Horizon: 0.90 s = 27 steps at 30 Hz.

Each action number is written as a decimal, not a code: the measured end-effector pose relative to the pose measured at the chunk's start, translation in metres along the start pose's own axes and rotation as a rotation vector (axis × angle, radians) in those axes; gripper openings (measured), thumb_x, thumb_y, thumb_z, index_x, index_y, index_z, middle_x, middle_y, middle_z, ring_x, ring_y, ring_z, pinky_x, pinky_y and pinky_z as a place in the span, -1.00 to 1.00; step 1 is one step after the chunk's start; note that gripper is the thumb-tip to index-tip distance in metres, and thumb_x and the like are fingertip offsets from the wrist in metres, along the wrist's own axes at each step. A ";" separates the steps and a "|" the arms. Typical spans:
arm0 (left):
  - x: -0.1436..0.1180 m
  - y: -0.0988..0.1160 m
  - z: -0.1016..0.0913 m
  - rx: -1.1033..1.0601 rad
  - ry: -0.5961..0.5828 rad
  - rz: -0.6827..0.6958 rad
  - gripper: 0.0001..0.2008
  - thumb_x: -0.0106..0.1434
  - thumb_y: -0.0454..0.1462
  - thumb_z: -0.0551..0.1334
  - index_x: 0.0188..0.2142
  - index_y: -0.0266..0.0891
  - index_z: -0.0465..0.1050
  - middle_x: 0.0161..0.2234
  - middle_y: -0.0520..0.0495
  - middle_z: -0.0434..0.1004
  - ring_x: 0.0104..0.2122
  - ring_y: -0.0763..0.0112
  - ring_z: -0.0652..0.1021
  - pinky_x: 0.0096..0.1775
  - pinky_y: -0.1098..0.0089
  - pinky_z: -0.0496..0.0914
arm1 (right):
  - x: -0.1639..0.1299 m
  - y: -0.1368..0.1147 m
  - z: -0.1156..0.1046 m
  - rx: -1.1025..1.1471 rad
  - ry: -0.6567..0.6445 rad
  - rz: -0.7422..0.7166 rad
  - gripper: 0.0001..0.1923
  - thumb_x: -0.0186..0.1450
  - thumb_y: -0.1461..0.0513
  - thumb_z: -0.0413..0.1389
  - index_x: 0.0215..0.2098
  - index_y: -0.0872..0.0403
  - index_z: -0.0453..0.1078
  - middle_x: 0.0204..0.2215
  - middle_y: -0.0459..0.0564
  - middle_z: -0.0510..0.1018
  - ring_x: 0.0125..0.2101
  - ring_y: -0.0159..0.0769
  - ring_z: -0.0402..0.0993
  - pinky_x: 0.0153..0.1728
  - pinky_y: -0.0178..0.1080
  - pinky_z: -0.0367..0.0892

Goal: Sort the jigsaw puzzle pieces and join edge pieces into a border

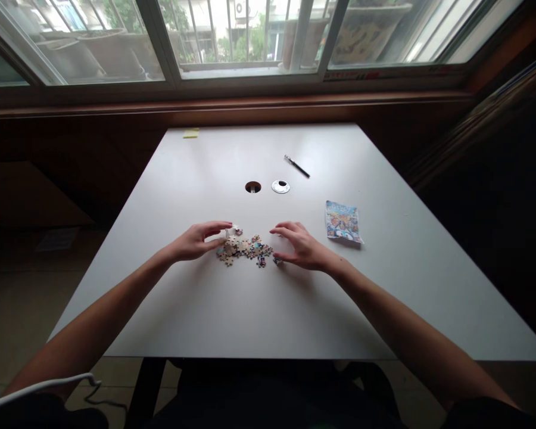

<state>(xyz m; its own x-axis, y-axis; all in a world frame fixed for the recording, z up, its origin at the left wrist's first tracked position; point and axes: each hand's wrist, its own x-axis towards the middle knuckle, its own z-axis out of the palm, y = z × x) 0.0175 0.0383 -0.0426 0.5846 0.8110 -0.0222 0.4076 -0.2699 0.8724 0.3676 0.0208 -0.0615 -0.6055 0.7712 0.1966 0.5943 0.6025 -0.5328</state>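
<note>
Smooth table (232, 316) (softly glossy); matt, cardboard-like puzzle pieces (243, 246).

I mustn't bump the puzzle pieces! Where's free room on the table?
Free: between the puzzle pieces and near table edge; between left hand and yellow note; between the picture sheet and right table edge. Crowded: between left hand and right hand, where pieces lie.

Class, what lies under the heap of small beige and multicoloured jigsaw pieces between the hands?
The heap lies on the smooth white tabletop, visible around its edges. Overlapping pieces hide the lower ones and the surface directly beneath.
</note>
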 end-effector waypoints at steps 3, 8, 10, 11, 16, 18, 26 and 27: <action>-0.009 -0.003 0.002 0.248 -0.035 0.086 -0.40 0.26 -0.09 0.31 0.26 -0.13 0.32 0.26 -0.21 0.31 0.23 0.09 0.36 0.24 0.07 0.30 | 0.002 -0.002 0.007 -0.013 -0.058 0.008 -0.30 0.19 0.00 0.30 0.24 -0.03 0.29 0.14 0.19 0.34 0.14 0.09 0.23 0.14 0.15 0.30; -0.004 -0.004 0.024 0.408 -0.016 0.168 -0.35 0.23 -0.06 0.36 0.27 -0.08 0.30 0.24 -0.22 0.30 0.23 0.04 0.33 0.23 0.04 0.30 | 0.023 -0.016 0.035 -0.030 -0.029 -0.086 -0.48 0.27 0.12 0.25 0.18 -0.03 0.36 0.06 0.15 0.38 0.02 -0.01 0.27 0.09 0.05 0.34; 0.002 -0.005 0.031 0.358 0.025 0.166 -0.51 0.25 -0.08 0.34 0.15 -0.12 0.44 0.14 -0.20 0.40 0.10 0.12 0.47 0.14 0.13 0.40 | 0.032 -0.021 0.045 -0.030 0.009 -0.103 -0.59 0.29 0.15 0.24 0.10 -0.02 0.43 0.00 0.13 0.42 -0.02 -0.05 0.29 0.06 0.00 0.35; 0.004 -0.005 0.034 0.327 0.055 0.149 -0.57 0.25 -0.08 0.34 0.08 -0.14 0.50 0.09 -0.19 0.44 0.00 0.17 0.53 0.08 0.16 0.46 | 0.036 -0.024 0.049 -0.029 0.028 -0.104 -0.65 0.29 0.16 0.24 0.05 -0.02 0.47 -0.03 0.12 0.43 -0.05 -0.07 0.29 0.04 -0.03 0.35; 0.009 -0.002 0.035 0.053 0.118 -0.004 -0.54 0.14 -0.05 0.41 -0.02 -0.21 0.57 0.02 -0.18 0.50 -0.23 0.31 0.61 -0.05 0.21 0.56 | 0.045 -0.031 0.055 -0.026 0.092 -0.075 -0.88 0.36 0.22 0.14 -0.23 0.02 0.53 -0.15 0.08 0.47 -0.14 -0.16 0.33 -0.06 -0.12 0.36; 0.008 -0.001 0.032 -0.076 0.116 -0.057 -0.55 0.13 -0.05 0.41 -0.05 -0.25 0.59 0.02 -0.19 0.51 -0.19 0.27 0.62 -0.03 0.19 0.57 | 0.045 -0.032 0.052 -0.016 0.090 -0.068 -0.89 0.36 0.25 0.13 -0.26 0.04 0.52 -0.17 0.08 0.48 -0.15 -0.17 0.34 -0.06 -0.13 0.35; 0.001 -0.001 0.021 -0.301 0.234 -0.238 -0.64 0.06 -0.13 0.46 -0.20 -0.31 0.60 -0.17 -0.20 0.63 -0.16 0.21 0.63 -0.02 0.18 0.51 | 0.039 -0.030 0.032 0.081 0.116 -0.017 -0.90 0.32 0.25 0.13 -0.21 0.07 0.46 -0.18 0.08 0.50 -0.14 -0.15 0.38 -0.04 -0.08 0.31; 0.001 0.001 0.022 -0.338 0.252 -0.238 -0.67 0.06 -0.14 0.47 -0.25 -0.32 0.60 -0.16 -0.20 0.63 -0.16 0.23 0.62 -0.02 0.20 0.50 | 0.040 -0.032 0.032 0.096 0.120 -0.014 -0.89 0.32 0.23 0.14 -0.20 0.07 0.45 -0.20 0.08 0.52 -0.15 -0.15 0.39 -0.04 -0.08 0.31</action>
<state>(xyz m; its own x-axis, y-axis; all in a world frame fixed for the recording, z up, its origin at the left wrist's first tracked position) 0.0341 0.0278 -0.0529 0.2976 0.9415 -0.1584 0.2347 0.0886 0.9680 0.3076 0.0259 -0.0633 -0.5427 0.7852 0.2984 0.5294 0.5955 -0.6043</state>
